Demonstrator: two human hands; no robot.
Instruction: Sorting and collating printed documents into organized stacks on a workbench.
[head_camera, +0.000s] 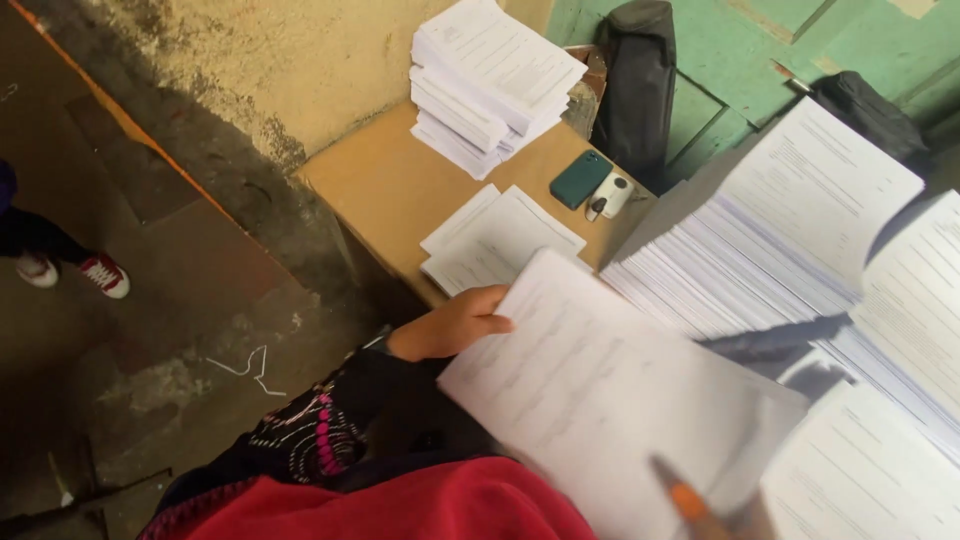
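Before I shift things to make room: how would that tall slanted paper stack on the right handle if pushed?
The tall paper stack probably feels heavy, being many sheets deep. Its layers already lean, so a push would likely shear it sideways. Loose sheets look slippery.

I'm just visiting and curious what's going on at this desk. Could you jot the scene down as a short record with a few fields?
Left hand: left hand grips the edge of a printed sheet
Right hand: only a blurred bit with an orange pen shows at the bottom edge
Table: brown table
Paper: tall paper stack at the back, fanned stacks on the right
Other items: green phone, small white device
Floor: red shoes of another person
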